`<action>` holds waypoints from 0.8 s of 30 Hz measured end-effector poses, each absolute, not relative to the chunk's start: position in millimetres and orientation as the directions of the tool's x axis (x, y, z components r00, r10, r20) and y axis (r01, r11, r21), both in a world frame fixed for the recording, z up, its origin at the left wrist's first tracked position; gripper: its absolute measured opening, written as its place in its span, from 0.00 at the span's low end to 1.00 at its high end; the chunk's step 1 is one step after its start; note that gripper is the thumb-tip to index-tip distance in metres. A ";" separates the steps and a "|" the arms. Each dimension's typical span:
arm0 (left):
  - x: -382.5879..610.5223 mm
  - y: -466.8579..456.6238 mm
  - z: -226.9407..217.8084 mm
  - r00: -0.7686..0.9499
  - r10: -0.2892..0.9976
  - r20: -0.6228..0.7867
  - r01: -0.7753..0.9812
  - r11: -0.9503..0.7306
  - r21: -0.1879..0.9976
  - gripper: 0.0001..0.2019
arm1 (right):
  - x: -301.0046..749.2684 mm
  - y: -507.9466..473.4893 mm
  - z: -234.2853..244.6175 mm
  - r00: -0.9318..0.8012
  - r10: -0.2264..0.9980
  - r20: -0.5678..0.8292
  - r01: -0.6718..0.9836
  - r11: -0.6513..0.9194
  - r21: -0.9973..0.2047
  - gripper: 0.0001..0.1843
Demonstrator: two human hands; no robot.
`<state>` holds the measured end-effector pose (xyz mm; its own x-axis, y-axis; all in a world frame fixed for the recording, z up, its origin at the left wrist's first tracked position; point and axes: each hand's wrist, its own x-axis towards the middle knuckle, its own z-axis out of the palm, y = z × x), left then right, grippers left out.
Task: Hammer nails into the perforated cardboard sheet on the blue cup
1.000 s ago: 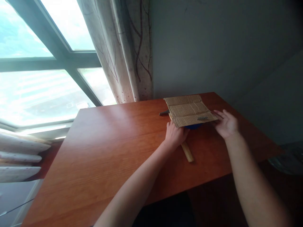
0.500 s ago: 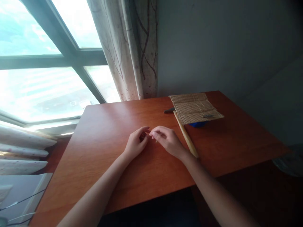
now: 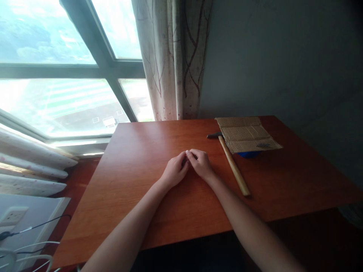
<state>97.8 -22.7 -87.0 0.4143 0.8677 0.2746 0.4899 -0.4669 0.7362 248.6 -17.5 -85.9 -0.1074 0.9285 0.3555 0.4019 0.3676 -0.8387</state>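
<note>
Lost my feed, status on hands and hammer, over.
Left hand and right hand fingertips together on table; any hold unclear. Hammer untouched, right of them. Nothing between. Cardboard beyond.

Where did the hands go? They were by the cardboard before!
Both left the cardboard and came back to the middle of the table: the left hand and right hand now rest there, fingertips meeting. The hammer, the cardboard and the blue thing under it stayed put.

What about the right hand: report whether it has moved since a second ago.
Yes. The right hand left the right edge of the cardboard and came leftward past the hammer, now meeting the left hand.
</note>
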 end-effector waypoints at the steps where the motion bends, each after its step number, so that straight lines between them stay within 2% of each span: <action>1: 97.7 -22.5 -87.3 0.415 0.866 0.280 0.491 -0.472 0.732 0.05 | 248.5 -16.9 -85.5 -0.111 0.927 0.357 0.398 0.371 -0.839 0.23; 8: 97.2 -22.3 -87.8 0.422 0.854 0.304 0.506 -0.500 0.703 0.07 | 250.4 -14.2 -86.7 -0.133 0.939 0.316 0.335 0.343 -0.878 0.22; 16: 94.1 -22.0 -83.9 0.397 0.872 0.287 0.497 -0.467 0.731 0.06 | 248.5 -17.2 -88.8 -0.167 0.958 0.234 0.199 0.265 -0.944 0.18; 20: 91.4 -20.4 -83.5 0.411 0.869 0.276 0.489 -0.466 0.737 0.10 | 247.2 -17.8 -87.2 -0.178 0.946 0.271 0.257 0.311 -0.915 0.17; 24: 91.2 -19.7 -85.5 0.420 0.866 0.271 0.497 -0.469 0.730 0.09 | 249.3 -16.4 -85.2 -0.183 0.927 0.327 0.350 0.372 -0.860 0.19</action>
